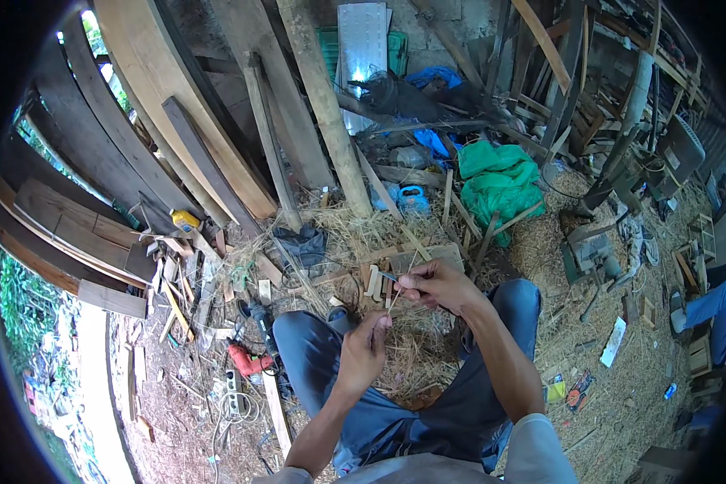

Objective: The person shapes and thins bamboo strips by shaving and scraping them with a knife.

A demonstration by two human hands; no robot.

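Observation:
Between my knees, my left hand [363, 355] is closed in a pinch on the lower end of a thin pale strip [394, 300], which looks like wood or bamboo. The strip slants up and to the right, past the fingers of my right hand [442, 287]. That hand is closed around a slim, dark-tipped tool [389, 276] that points left, its tip near the strip. Whether the tool is a small knife or something else is too small to tell. Beyond my hands, short pale wooden pieces [373, 284] lie by a flat board [431, 260].
Left of my leg lie a red power tool [250, 360], a dark green power tool [262, 327] and a power strip [234, 395] with a coiled cord. Long planks [181, 105] lean behind. A green plastic bag [500, 181] sits ahead. Another person's leg [711, 310] shows far right.

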